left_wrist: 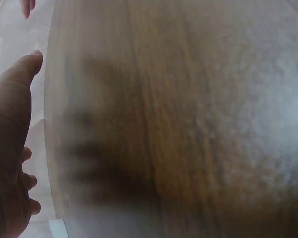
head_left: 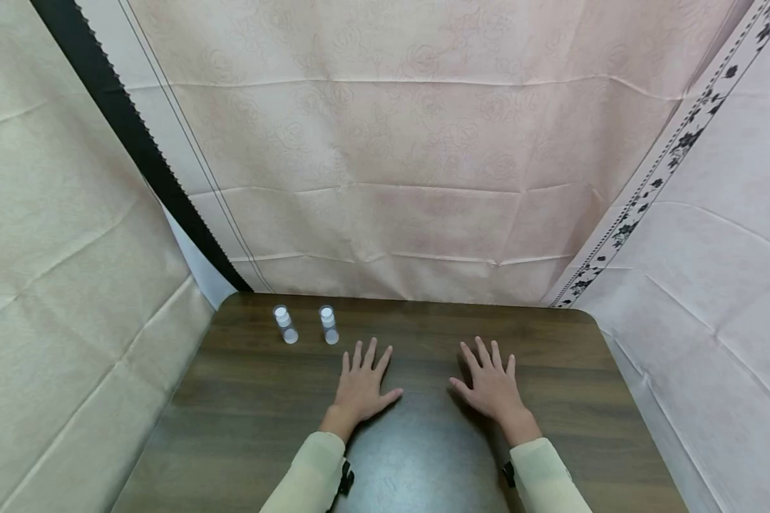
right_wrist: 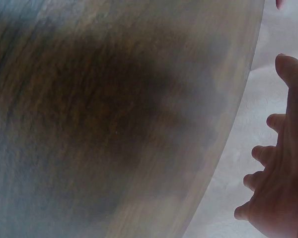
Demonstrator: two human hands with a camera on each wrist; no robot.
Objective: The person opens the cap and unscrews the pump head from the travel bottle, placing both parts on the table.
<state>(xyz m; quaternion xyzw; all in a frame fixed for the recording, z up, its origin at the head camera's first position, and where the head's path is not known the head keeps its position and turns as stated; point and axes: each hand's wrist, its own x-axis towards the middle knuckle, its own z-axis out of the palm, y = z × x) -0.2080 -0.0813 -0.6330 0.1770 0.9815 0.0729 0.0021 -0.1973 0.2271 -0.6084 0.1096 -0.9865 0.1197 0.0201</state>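
Observation:
Two small clear bottles with white caps stand near the far left of the wooden table: a left bottle [head_left: 285, 325] and a right bottle [head_left: 329, 325]. My left hand [head_left: 361, 390] is spread with straight fingers, just to the near right of the right bottle and apart from it. Its palm and thumb [left_wrist: 12, 124] show at the edge of the left wrist view. My right hand [head_left: 490, 388] is likewise spread, farther right, with a shadow beneath it; its fingers [right_wrist: 260, 154] appear in the right wrist view. Neither hand holds anything.
The brown wooden table [head_left: 231, 427] has rounded far corners. Pale cloth [head_left: 385, 157] hangs behind it, with more cloth at the left [head_left: 70, 271] and right [head_left: 712, 285]. Light glares off the near middle of the tabletop.

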